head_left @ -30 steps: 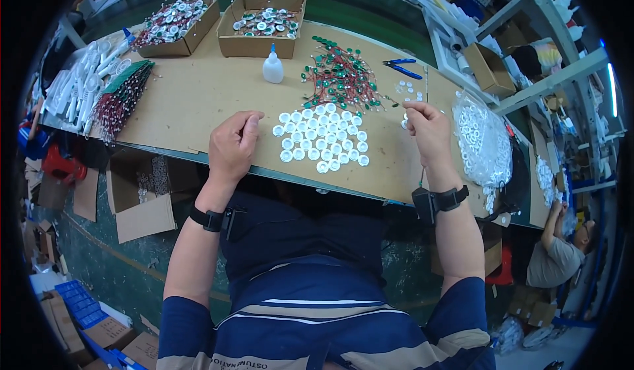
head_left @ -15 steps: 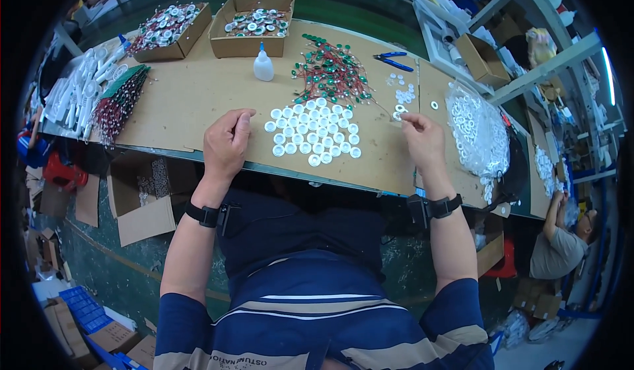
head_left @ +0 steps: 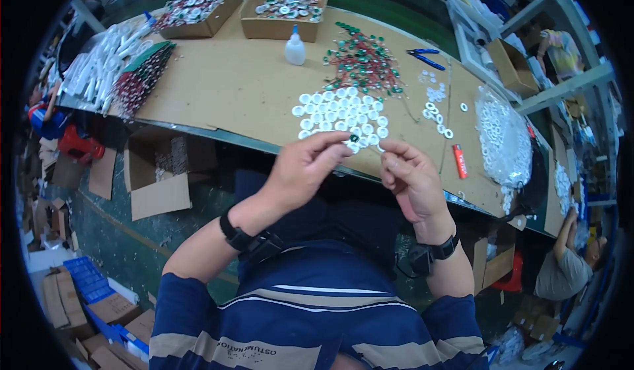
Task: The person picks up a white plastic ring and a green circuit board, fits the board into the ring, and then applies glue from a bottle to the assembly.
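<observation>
My left hand [head_left: 307, 168] pinches a small dark green disc [head_left: 354, 138] between thumb and fingertips, above the near edge of the white caps. Close to its right, my right hand [head_left: 415, 178] has thumb and forefinger pressed together; whatever lies between them is too small to make out. Beneath and beyond the fingers, many round white caps [head_left: 328, 106] lie side by side in a cluster on the cardboard-covered table. Past them is a tangled heap of green discs on red wires [head_left: 362, 60].
A white squeeze bottle [head_left: 295, 50], two boxes of parts [head_left: 281, 29], blue cutters [head_left: 426, 58], white rings [head_left: 430, 108], an orange lighter [head_left: 460, 161] and a plastic bag of rings [head_left: 505, 139] lie around. At left are white tubular parts [head_left: 99, 66]. Another person [head_left: 564, 271] works at right.
My left hand has moved right and now holds a green disc. My right hand has come left and nearer, away from the white rings, uncovering the lighter. The whole view has shifted.
</observation>
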Motion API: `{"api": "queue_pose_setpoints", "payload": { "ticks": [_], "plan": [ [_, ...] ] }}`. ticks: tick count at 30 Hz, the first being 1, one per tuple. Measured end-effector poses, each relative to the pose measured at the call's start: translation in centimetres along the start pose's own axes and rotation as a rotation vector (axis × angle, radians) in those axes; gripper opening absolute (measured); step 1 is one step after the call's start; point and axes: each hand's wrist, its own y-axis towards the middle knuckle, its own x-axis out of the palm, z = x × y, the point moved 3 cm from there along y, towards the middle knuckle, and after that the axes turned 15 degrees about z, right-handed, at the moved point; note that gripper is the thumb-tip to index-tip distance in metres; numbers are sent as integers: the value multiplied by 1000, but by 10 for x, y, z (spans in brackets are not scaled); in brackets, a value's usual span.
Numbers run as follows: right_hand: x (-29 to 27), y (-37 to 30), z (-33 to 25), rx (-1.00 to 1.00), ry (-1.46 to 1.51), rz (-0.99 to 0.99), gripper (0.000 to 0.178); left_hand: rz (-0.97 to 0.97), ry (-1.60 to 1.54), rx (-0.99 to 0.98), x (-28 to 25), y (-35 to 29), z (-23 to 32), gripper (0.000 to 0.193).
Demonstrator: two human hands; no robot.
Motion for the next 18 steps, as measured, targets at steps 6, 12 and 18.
{"api": "queue_pose_setpoints", "payload": {
  "ticks": [6, 12, 18],
  "plan": [
    [28, -6, 40, 193, 32, -119, 27, -100, -179, -203, -5, -13, -12, 42],
    [49, -2, 42, -552, -634, 10, 19, 149, -350, -190, -53, -14, -31, 43],
    [64, 8, 43, -1268, -1089, 36, 24, 283, -49, -28, -89, 2, -20, 36]
  ]
}}
